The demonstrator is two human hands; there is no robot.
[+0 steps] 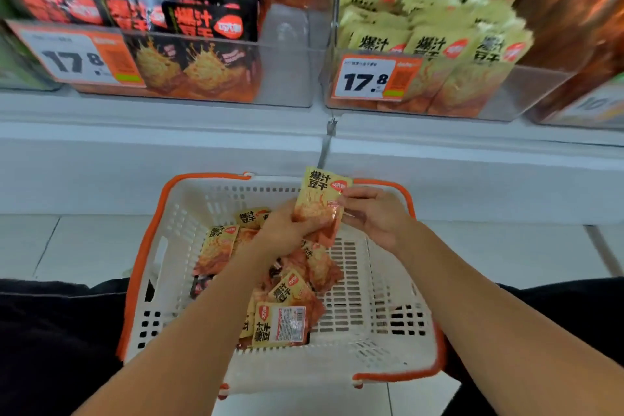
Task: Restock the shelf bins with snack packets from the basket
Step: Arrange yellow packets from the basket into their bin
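Both hands, left [287,230] and right [374,216], grip the yellow foil snack packet [320,201] above the white-and-orange plastic basket [398,280]; mis-sorting into the black-packet clear bin [287,78] looks possible.

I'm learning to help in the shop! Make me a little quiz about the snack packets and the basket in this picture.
1. True or false: the left hand and right hand both hold the raised yellow packet.
2. What number stands on both price tags?
3. The bin of yellow packets is: A) left of the bin of black packets, B) right of it, C) in the basket.

Key: 1 true; 2 17.8; 3 B.
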